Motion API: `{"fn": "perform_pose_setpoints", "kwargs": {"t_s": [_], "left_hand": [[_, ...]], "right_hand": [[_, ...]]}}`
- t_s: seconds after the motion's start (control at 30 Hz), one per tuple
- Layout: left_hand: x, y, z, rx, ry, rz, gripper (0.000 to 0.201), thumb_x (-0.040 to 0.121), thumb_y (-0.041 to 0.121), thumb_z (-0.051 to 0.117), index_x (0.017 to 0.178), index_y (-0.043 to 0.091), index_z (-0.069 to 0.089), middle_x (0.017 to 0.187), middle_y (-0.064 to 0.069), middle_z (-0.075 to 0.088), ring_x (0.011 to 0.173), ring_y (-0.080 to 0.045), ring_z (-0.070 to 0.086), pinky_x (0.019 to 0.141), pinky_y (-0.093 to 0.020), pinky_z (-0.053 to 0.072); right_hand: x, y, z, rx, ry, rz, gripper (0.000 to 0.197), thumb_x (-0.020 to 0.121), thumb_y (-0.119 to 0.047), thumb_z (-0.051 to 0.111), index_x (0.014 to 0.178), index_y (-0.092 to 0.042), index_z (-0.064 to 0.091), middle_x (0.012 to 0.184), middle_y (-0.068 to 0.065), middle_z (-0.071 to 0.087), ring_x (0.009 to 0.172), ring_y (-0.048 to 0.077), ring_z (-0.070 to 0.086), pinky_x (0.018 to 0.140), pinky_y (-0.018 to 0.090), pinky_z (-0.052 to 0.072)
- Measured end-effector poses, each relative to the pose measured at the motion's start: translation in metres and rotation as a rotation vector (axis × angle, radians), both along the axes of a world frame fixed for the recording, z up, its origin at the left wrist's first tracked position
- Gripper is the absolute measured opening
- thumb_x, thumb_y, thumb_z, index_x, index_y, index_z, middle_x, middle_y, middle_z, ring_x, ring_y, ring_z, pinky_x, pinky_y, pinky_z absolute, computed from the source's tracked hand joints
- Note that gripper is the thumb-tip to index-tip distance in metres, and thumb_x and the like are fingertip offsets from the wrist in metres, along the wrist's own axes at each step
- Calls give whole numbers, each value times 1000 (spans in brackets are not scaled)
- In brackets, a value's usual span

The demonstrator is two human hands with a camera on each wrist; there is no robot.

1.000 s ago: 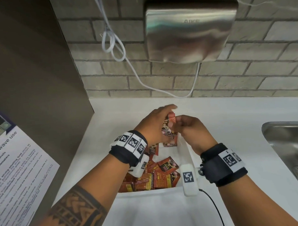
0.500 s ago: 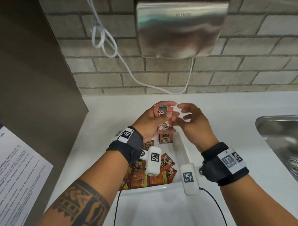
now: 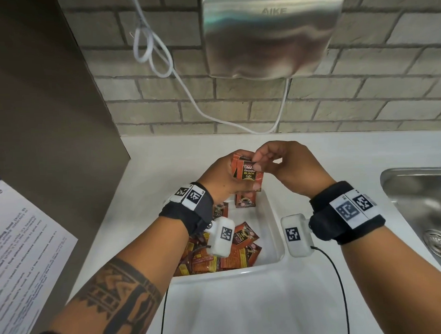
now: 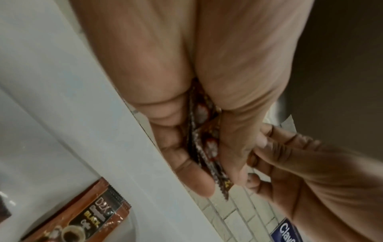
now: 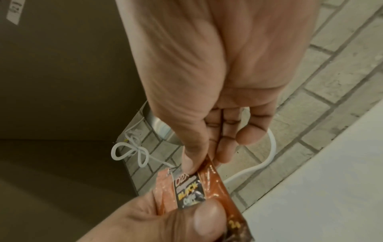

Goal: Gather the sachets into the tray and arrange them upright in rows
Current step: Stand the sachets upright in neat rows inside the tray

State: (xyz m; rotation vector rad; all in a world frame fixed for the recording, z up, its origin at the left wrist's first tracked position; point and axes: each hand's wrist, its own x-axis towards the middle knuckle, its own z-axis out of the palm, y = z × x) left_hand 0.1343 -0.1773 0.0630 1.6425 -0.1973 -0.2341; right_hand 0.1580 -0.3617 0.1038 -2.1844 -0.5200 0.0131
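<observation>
Several orange-brown foil coffee sachets (image 3: pixel 247 174) stand bunched in the left hand (image 3: pixel 221 178), its grip clenched round them above the far end of the white rectangular plastic tray (image 3: pixel 275 230). The right hand (image 3: pixel 287 164) pinches the front sachet's top edge. More sachets lie jumbled in the tray on the white bench (image 3: pixel 314 153).

Orange sachets (image 3: pixel 247 174) upright above white tray (image 3: pixel 274 230)

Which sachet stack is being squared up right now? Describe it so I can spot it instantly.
Below the steel wall dryer, above the far end of the white rectangular tray, the left hand grips a small stack of orange-brown sachets. Unlike the sachets lying loose in the tray, it is upright, pinched at the top by the right hand.
</observation>
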Motion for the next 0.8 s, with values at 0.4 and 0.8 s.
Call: {"fn": "perform_pose_setpoints", "kwargs": {"t_s": [0.4,0.8], "left_hand": [[5,16,-31,670,481,11,35,90,37,72,107,6,67,90,-13,72,72,-23,64,85,-48,61],[24,-28,-59,884,486,-221,22,98,29,63,85,12,62,81,0,67,59,-13,57,56,-22,48]], "right_hand": [[27,-4,-49,-310,93,-83,7,87,-16,73,84,-21,76,81,-15,63,83,7,57,63,6,36],[47,14,-91,-486,260,-51,8,86,-13,72,91,-14,78,84,-13,62,89,11,57,77,21,38]]}}
